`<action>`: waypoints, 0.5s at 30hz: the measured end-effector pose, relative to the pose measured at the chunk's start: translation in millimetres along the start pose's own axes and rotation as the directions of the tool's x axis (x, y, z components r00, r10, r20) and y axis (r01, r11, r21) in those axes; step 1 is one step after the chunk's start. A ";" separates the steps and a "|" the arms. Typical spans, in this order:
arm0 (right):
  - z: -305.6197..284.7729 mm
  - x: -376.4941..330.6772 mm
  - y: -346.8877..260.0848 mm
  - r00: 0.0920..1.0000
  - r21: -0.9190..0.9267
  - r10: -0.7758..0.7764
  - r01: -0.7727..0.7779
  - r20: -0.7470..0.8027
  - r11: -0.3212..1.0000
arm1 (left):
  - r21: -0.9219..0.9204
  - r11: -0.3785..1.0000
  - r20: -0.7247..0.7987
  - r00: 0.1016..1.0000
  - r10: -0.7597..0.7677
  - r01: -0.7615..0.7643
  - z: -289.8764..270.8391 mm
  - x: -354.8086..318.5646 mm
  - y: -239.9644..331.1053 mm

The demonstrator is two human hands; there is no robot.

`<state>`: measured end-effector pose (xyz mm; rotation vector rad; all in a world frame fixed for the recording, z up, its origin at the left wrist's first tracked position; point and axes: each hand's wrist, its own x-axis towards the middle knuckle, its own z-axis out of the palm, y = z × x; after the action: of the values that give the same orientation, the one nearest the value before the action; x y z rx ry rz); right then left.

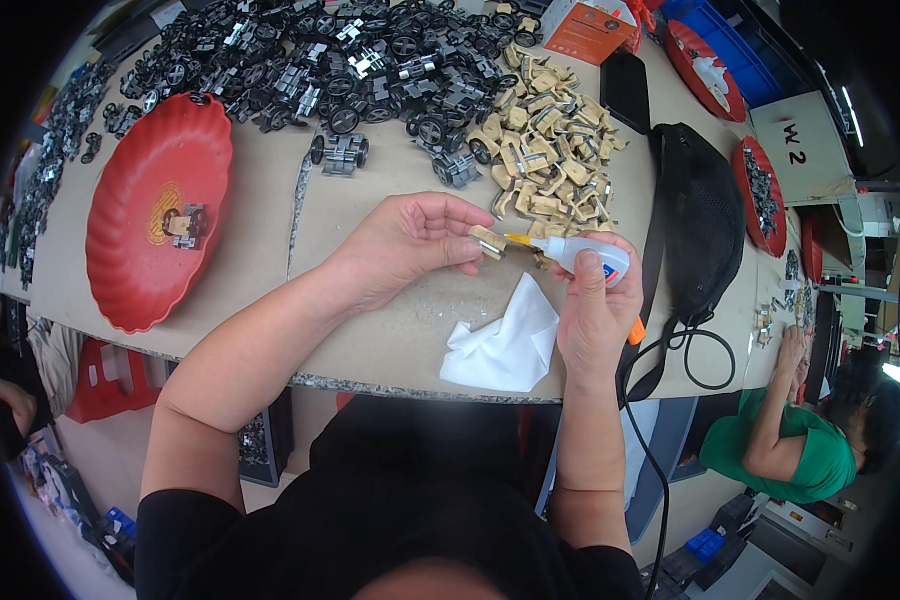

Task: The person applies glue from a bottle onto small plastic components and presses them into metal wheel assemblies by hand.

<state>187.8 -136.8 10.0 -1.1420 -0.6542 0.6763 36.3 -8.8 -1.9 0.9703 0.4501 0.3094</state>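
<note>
Between thumb and fingers, my left hand [415, 240] pinches a small tan plastic part [489, 242] with a silvery strip. My right hand [602, 310] is closed around a small white glue bottle [580, 256], tilted so its yellow nozzle [520, 239] points at the tan part, at or very near its edge. A crumpled white cloth [505, 345] lies on the table below my hands. Just beyond them is a heap of similar tan parts [545, 150]. One black and grey wheeled toy chassis [340, 152] stands apart, past my left hand.
A red scalloped tray [120, 240] at left holds one assembled piece [183, 225]. A large pile of black wheeled chassis [300, 65] fills the back. To the right lie a black pouch [700, 220] with a cord and a dark phone [625, 90]. A co-worker in green [785, 445] sits at right.
</note>
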 end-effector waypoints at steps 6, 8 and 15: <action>-0.2 -1.5 -0.2 1.000 -0.052 0.029 -0.029 -0.004 0.998 | 0.006 1.000 -0.010 1.000 0.020 -0.020 2.9 0.1 1.1; -0.5 -1.9 0.1 0.999 -0.066 0.040 -0.041 -0.003 0.997 | 0.006 1.000 -0.012 1.000 0.020 -0.020 2.7 -0.1 0.8; -0.2 -2.8 -0.5 0.998 -0.096 0.059 -0.059 0.002 0.994 | 0.009 0.999 -0.004 0.999 0.033 -0.033 2.7 0.1 -0.8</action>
<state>186.3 -139.2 10.0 -1.2525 -0.6644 0.7040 37.8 -11.1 -1.3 0.9868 0.4402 0.3391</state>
